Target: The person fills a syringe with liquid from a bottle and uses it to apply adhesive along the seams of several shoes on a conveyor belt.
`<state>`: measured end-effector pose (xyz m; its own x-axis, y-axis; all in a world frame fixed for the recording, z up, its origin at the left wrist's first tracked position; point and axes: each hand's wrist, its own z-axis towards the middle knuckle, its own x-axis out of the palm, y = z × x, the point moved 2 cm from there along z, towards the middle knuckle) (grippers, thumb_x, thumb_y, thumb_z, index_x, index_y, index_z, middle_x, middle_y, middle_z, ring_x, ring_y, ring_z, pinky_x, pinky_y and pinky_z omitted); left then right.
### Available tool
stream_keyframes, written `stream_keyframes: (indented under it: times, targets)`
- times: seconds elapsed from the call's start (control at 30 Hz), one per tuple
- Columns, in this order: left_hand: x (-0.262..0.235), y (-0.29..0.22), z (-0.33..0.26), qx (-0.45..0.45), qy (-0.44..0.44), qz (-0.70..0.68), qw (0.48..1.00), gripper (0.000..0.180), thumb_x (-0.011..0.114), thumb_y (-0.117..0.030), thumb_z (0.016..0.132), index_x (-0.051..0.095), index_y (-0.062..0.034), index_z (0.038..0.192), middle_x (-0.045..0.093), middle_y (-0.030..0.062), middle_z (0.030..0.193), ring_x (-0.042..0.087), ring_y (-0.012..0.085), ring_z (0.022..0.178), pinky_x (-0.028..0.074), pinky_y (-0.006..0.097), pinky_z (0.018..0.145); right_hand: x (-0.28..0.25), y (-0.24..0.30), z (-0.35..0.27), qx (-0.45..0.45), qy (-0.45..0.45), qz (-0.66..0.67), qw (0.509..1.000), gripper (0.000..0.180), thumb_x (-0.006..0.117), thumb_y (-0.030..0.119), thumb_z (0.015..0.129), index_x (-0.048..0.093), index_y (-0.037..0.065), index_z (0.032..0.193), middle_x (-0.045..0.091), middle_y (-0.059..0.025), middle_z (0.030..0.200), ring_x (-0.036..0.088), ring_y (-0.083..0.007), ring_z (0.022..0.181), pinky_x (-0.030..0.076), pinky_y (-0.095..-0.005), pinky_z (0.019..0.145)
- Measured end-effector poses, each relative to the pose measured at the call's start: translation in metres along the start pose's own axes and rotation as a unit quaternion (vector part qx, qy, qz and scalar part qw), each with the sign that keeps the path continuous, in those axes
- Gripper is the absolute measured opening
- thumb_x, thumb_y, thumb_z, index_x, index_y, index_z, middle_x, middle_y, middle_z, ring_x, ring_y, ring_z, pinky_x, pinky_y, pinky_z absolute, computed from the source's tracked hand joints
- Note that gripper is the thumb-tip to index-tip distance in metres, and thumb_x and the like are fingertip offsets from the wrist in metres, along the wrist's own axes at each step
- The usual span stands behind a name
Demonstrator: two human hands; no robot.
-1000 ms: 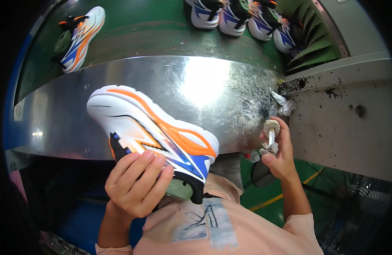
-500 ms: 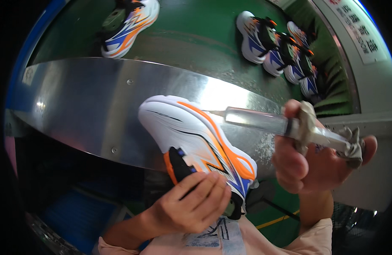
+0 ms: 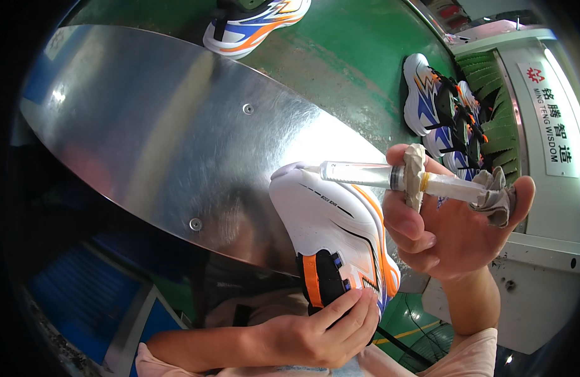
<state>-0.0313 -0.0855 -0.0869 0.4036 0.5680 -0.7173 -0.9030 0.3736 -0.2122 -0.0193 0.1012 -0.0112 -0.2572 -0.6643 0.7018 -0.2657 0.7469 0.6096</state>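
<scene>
A white sneaker (image 3: 312, 210) with orange, blue and black markings is tilted over the near edge of a metal ledge, its toe pointing away from me. My left hand (image 3: 334, 333) grips it by the side near the ankle opening, fingers pressed on the upper. In my right hand (image 3: 456, 235) is a clear syringe (image 3: 359, 174), its flange and plunger end wrapped in pale, lumpy material. The thumb sits on the plunger end and the fingers curl at the flange. The syringe's tip is at the toe, by the sole edge; whether it touches I cannot tell.
The shiny metal ledge (image 3: 158, 138) with screws runs along a green conveyor belt (image 3: 346, 60). Another sneaker (image 3: 255, 31) lies on the belt at the top. Several more sneakers (image 3: 422, 100) stand at the right, beside a green strip curtain (image 3: 500, 119) on a pale machine (image 3: 547, 207).
The syringe tip has moved along the sole edge to the front of the toe. The sneaker is turned a little more upright, and the whole view has shifted.
</scene>
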Motion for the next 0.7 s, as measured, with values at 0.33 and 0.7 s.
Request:
stream_keyframes:
  times: [0.33,0.7]
  targets:
    - [-0.002,0.003,0.0,-0.004,0.004,0.0,1.0,0.019,0.055,-0.016,0.083,0.066,-0.0047,0.094,0.066,0.0059,0.096,0.064,0.0197,0.094,0.05,0.034,0.09,0.007,0.0,-0.01,-0.024,-0.035,-0.107,0.993,0.121,0.066,0.079,0.063,0.02,-0.005,0.137,0.051,-0.0134,0.084,0.043,-0.0133,0.062,0.038,-0.0215,0.049]
    - [-0.009,0.0,0.01,-0.044,0.051,-0.022,0.997,0.015,0.057,-0.013,0.085,0.068,-0.009,0.094,0.067,0.0059,0.102,0.063,0.0202,0.098,0.051,0.033,0.086,-0.016,-0.053,-0.098,-0.152,-0.08,-0.047,0.984,0.138,0.056,0.095,0.042,0.03,-0.001,0.137,0.051,-0.0074,0.088,0.034,-0.0055,0.068,0.03,-0.0173,0.056]
